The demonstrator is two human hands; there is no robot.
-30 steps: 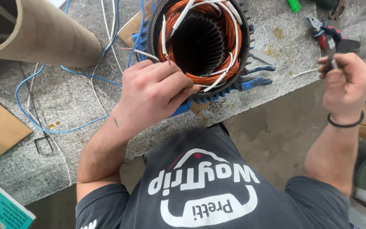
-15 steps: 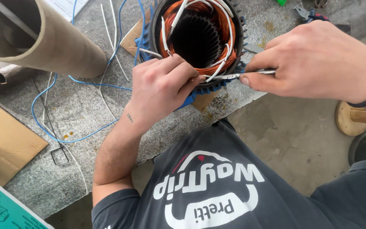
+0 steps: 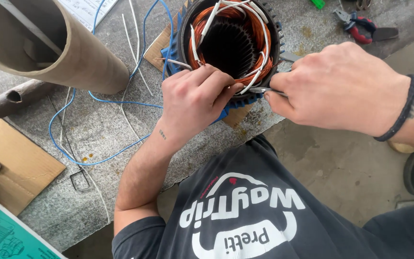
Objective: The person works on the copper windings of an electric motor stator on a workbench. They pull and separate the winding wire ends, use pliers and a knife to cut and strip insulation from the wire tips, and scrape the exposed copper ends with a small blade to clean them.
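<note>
Looking steeply down from head height, close in over the stone bench (image 3: 97, 129), left hand (image 3: 195, 103), right hand (image 3: 334, 88) and wound motor stator (image 3: 231, 43), own chest below.

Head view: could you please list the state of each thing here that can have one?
Motor stator: lying on the bench, bore open, copper windings bare.
White sleeved leads: loose, sticking out of the windings.
Left hand: closed, gripping the stator's rim.
Right hand: pinched on a thin metal tool.
Red-handled pliers: lying unused.
Cardboard tube: lying on its side, end open.
Blue wire: slack, looped.
</note>
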